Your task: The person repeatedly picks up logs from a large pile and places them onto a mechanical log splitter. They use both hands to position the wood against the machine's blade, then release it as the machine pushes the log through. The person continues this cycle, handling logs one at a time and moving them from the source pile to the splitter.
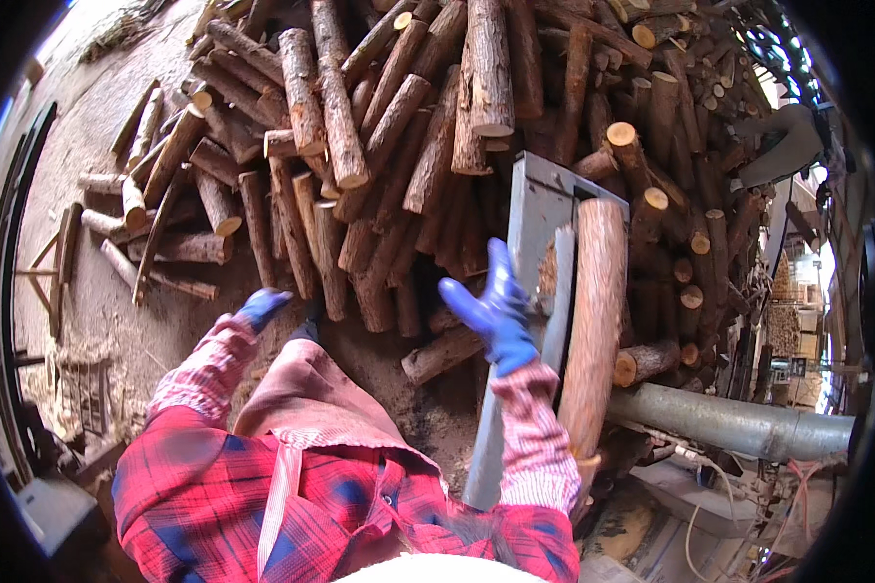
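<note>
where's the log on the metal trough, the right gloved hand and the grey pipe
log (591, 321), head view, middle of its bark
right hand (496, 311), head view, palm of the blue glove
grey pipe (739, 423), head view, mid-length of its upper side

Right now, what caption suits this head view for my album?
Gloved right hand open beside a log on a grey trough, log pile beyond.

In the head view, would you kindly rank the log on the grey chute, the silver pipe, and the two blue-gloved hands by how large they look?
1. log on the grey chute
2. silver pipe, nearly as large; its distance makes this unsure
3. right hand
4. left hand, partly hidden by its sleeve
</note>
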`<state>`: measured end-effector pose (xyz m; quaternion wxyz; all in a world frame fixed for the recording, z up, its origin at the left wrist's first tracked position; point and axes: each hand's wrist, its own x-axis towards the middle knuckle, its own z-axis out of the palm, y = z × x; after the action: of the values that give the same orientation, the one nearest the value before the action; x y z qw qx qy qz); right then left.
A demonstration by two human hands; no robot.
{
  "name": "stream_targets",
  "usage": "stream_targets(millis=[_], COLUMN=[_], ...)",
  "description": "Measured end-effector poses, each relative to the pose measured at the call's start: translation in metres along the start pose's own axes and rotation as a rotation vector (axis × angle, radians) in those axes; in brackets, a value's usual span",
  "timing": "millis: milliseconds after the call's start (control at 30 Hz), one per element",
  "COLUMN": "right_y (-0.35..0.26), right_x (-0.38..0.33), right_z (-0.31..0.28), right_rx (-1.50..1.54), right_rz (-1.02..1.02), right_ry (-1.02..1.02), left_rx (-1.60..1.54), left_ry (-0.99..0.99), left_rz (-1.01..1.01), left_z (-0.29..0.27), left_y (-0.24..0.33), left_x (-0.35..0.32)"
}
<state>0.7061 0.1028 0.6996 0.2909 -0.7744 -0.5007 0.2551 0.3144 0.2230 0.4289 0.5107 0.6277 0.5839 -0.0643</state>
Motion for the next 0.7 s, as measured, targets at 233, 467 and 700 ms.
stream_targets(millis=[233, 467, 700], right_y=[0.032, 0.102, 0.078], right_x=[0.348, 0.445, 0.23], right_z=[0.027, 0.011, 0.151], right_rx=[-0.392, -0.092, 1.211], right_rz=[0.17, 0.288, 0.486], right_ry=[0.293, 0.267, 0.043], left_rx=[-0.876, -0.758, -1.135], left_ry=[-0.263, -0.211, -0.419], left_rz=[0.32, 0.176, 0.312], left_z=[-0.023, -0.067, -0.115], left_y=[0.179, 0.107, 0.263], left_x=[0.115, 0.143, 0.212])
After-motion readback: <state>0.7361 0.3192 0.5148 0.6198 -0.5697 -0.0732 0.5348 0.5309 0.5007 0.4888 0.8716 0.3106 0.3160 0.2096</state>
